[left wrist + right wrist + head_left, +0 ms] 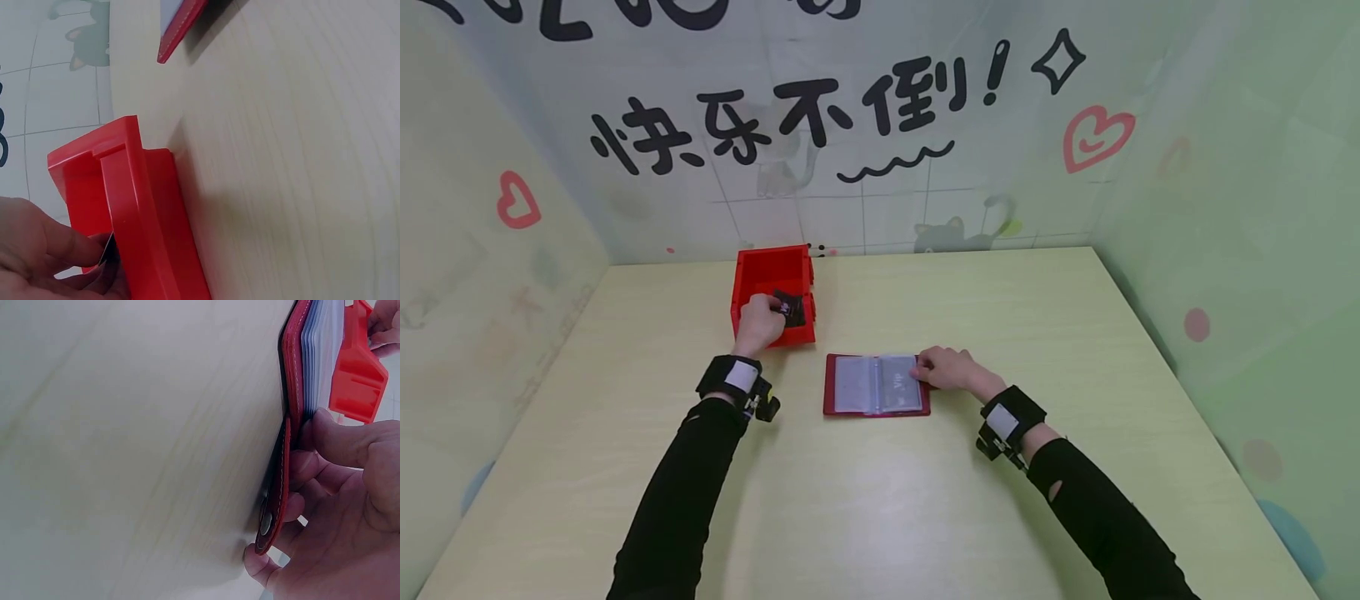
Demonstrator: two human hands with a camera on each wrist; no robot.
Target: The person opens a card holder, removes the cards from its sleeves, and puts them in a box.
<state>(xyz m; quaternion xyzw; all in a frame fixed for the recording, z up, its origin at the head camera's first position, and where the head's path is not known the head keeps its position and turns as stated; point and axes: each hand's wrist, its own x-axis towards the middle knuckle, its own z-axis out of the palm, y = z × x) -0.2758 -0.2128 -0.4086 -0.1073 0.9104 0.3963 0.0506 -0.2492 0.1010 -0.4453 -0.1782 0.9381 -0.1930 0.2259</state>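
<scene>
Red and probably light, the open booklet (877, 387) lies on the table (865, 500), its sleeves (853, 385) likely limp and slippery, so I'd hold the edge my right hand (951, 368) pinches; my left hand (760, 320) pinches a dark card (109, 250) inside the bin (771, 268).

Smooth, glossy red plastic on the bin (147, 231), and here's the album cover (292, 369), stitched and leather-like, with a shiny metal snap (267, 524)! Clear plastic pockets (853, 385), smooth wood-grain tabletop (865, 500), matt black cloth sleeves (677, 500).
</scene>
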